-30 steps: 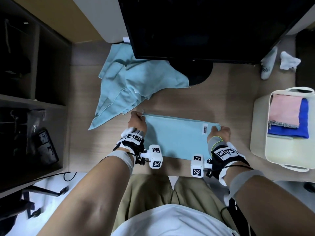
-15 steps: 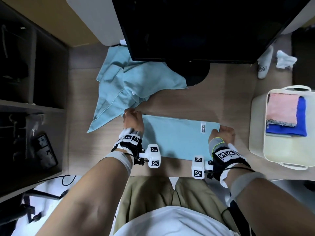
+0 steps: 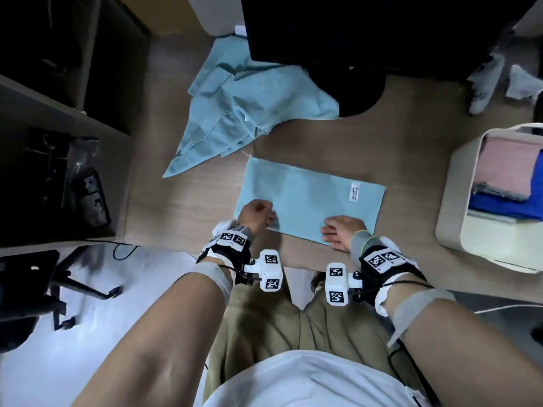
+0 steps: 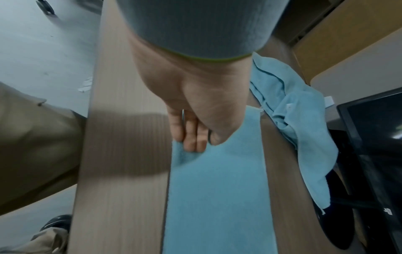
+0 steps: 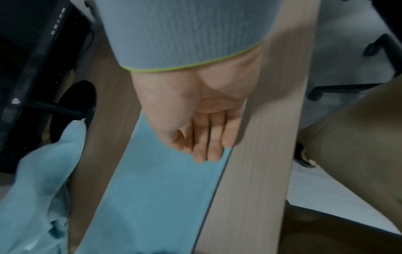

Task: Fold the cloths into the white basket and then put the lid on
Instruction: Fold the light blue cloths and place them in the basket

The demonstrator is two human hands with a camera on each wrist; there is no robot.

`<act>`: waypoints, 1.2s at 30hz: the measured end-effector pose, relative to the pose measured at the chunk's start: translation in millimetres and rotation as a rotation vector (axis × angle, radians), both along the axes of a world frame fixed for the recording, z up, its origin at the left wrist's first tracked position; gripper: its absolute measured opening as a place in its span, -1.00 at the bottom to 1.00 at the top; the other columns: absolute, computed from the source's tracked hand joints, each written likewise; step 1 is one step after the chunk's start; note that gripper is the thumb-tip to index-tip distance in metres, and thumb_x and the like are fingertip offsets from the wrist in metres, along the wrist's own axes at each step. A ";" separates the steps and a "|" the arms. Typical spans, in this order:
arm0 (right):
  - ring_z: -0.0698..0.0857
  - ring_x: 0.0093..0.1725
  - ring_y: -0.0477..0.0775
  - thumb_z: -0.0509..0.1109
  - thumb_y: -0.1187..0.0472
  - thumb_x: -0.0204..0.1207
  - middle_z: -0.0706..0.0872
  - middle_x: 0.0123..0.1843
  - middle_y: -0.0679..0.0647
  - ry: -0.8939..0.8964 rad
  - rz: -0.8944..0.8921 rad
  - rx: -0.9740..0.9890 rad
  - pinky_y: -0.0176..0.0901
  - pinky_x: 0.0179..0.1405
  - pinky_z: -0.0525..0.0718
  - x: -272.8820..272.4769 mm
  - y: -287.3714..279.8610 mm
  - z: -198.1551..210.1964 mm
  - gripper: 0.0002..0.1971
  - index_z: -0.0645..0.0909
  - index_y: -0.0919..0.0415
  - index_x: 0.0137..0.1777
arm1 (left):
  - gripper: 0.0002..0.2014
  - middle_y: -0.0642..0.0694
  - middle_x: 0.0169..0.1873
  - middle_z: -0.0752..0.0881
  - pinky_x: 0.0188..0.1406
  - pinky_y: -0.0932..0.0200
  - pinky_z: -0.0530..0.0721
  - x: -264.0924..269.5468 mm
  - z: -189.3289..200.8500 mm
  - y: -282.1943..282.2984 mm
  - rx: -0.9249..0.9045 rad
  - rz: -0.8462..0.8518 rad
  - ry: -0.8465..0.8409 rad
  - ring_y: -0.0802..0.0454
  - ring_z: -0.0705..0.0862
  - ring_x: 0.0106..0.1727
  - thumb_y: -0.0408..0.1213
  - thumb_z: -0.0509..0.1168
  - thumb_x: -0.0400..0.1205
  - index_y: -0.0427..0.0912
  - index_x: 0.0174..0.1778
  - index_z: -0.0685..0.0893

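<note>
A light blue cloth (image 3: 311,198) lies folded into a long rectangle on the wooden desk, its white label at the far right. My left hand (image 3: 257,214) is at the near left corner; in the left wrist view its curled fingers (image 4: 193,144) pinch the cloth's (image 4: 217,189) near edge, which bunches up a little. My right hand (image 3: 340,230) lies over the near edge right of the middle, with its fingers (image 5: 206,151) nearly straight on the cloth (image 5: 156,189). The white basket (image 3: 452,201) stands at the right and holds a pink cloth (image 3: 508,168) and a dark blue cloth (image 3: 511,207), both folded.
A heap of unfolded light blue cloths (image 3: 249,113) lies at the back left of the desk. Behind it a black monitor (image 3: 352,24) stands on a round base (image 3: 364,92). A white bottle (image 3: 482,86) and crumpled paper (image 3: 523,83) lie far right. A dark shelf unit (image 3: 58,142) borders the left.
Both hands have left the cloth's far corners and come back to its near edge. The right hand has also moved left towards the middle. The cloth lies flat where it was.
</note>
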State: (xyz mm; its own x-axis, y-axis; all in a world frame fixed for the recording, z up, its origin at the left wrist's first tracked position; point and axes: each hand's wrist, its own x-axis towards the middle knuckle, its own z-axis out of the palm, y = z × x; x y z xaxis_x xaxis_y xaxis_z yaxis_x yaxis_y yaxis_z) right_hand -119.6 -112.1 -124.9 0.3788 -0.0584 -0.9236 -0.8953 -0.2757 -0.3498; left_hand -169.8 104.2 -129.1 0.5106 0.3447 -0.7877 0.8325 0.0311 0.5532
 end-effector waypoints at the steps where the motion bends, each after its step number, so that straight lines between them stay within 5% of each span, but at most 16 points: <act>1: 0.51 -0.65 -0.05 0.28 0.31 0.56 0.59 -0.65 -0.03 0.016 -0.008 -0.015 -0.41 -0.57 0.27 -4.1 -6.4 -5.9 -0.81 0.49 0.11 -0.28 | -0.84 -0.20 -0.17 0.75 -0.17 0.12 0.68 -3.2 -4.4 5.0 0.090 -0.029 -0.001 -0.10 0.72 -0.23 -0.38 0.26 0.57 -0.15 0.05 0.63; 4: 0.62 -0.62 0.00 0.31 0.18 0.44 0.67 -0.62 0.01 -0.034 -0.031 -0.202 -0.36 -0.59 0.53 -8.0 -32.4 -23.2 -0.82 0.64 0.28 -0.24 | -0.72 -0.20 0.13 0.74 0.24 0.04 0.63 -6.4 -6.4 22.3 0.323 -0.074 0.029 -0.17 0.70 0.14 -0.40 0.23 0.56 -0.17 0.17 0.66; 7: 0.72 -0.14 0.18 0.29 0.06 0.40 0.73 -0.17 0.17 -0.041 0.035 -0.385 -0.11 -0.03 0.70 -6.6 -39.5 -15.4 -0.64 0.70 0.34 -0.01 | -0.74 -0.19 0.16 0.72 0.24 0.11 0.58 0.2 4.5 29.2 0.413 -0.027 0.053 -0.17 0.66 0.19 -0.41 0.24 0.58 -0.20 0.16 0.67; 9: 0.63 -0.17 0.19 0.27 0.12 0.49 0.64 -0.20 0.21 -0.069 0.092 -0.507 -0.18 -0.10 0.54 -4.1 -33.6 -0.8 -0.74 0.61 0.34 -0.22 | -0.81 -0.17 0.02 0.77 0.10 0.10 0.64 4.4 12.1 26.8 0.423 0.019 0.062 -0.16 0.71 0.05 -0.33 0.25 0.56 -0.20 0.02 0.72; 13: 0.59 -0.42 0.21 0.25 0.07 0.26 0.62 -0.49 0.10 -0.156 0.037 -0.400 0.00 -0.35 0.57 -10.7 -14.3 2.7 -0.75 0.61 0.23 -0.46 | -0.85 -0.24 -0.39 0.69 -0.39 0.15 0.66 5.8 33.3 -5.4 -0.028 -0.033 0.047 -0.10 0.64 -0.49 -0.37 0.29 0.60 -0.26 -0.27 0.71; 17: 0.54 -0.52 0.10 0.30 0.15 0.31 0.63 -0.46 0.09 -0.145 -0.032 -0.247 -0.11 -0.45 0.55 -17.9 -10.2 -15.6 -0.83 0.62 0.14 -0.45 | -0.85 -0.23 -0.36 0.71 -0.29 0.17 0.71 8.3 38.4 -38.4 -0.336 -0.108 0.110 -0.09 0.69 -0.44 -0.41 0.26 0.63 -0.34 -0.23 0.67; 20: 0.61 -0.37 0.13 0.28 -0.06 0.01 0.65 -0.43 -0.04 -0.124 -0.021 -0.319 -0.05 -0.29 0.63 -15.2 -26.7 -18.9 -0.73 0.67 -0.03 -0.31 | -0.87 -0.21 -0.29 0.70 -0.24 0.19 0.64 7.1 25.0 -44.0 -0.311 -0.138 0.126 -0.07 0.69 -0.33 -0.38 0.23 0.67 -0.27 -0.17 0.63; 22: 0.64 -0.18 0.14 0.41 0.04 0.21 0.66 -0.17 0.02 -0.116 -0.070 -0.433 -0.15 -0.11 0.58 -13.4 -43.0 -8.5 -0.71 0.62 -0.03 -0.03 | -0.80 -0.19 -0.31 0.70 -0.19 0.15 0.59 5.4 19.5 -51.7 -0.273 -0.168 0.123 -0.11 0.67 -0.28 -0.37 0.20 0.69 -0.20 -0.26 0.60; 25: 0.61 0.24 0.24 0.47 0.01 0.32 0.59 0.28 0.07 -0.131 -0.079 -0.627 0.02 0.30 0.58 -10.1 -55.1 4.6 -0.43 0.48 0.15 0.33 | -0.73 -0.22 -0.32 0.69 -0.31 0.19 0.54 6.3 23.4 -61.4 -0.237 -0.242 0.114 -0.13 0.61 -0.27 -0.37 0.17 0.69 -0.16 -0.35 0.56; 29: 0.74 0.04 0.24 0.42 -0.23 0.24 0.77 0.07 0.04 -0.086 0.125 -0.444 0.00 0.17 0.68 4.8 -56.4 12.2 -0.42 0.66 0.18 0.13 | -0.74 -0.15 -0.33 0.72 -0.34 0.22 0.55 8.4 25.4 -73.0 -0.160 -0.258 0.119 -0.03 0.61 -0.41 -0.31 0.18 0.70 -0.11 -0.33 0.56; 31: 0.71 0.13 0.29 0.41 -0.29 0.28 0.75 0.16 0.13 -0.058 0.249 -0.435 0.01 0.19 0.63 11.2 -62.8 15.9 -0.39 0.66 0.17 0.17 | -0.78 -0.04 -0.42 0.73 -0.37 0.22 0.56 8.1 24.9 -78.5 -0.112 -0.258 0.127 -0.01 0.64 -0.42 -0.29 0.20 0.70 -0.09 -0.29 0.56; 36: 0.70 -0.07 0.29 0.44 0.00 0.32 0.74 -0.02 0.16 -0.072 0.233 -0.388 -0.05 -0.03 0.67 11.1 -91.2 25.6 -0.66 0.59 0.22 -0.01 | -0.82 -0.17 -0.44 0.72 -0.46 0.23 0.63 14.3 28.9 -95.7 -0.070 -0.250 0.169 -0.09 0.70 -0.46 -0.31 0.24 0.65 -0.27 -0.22 0.67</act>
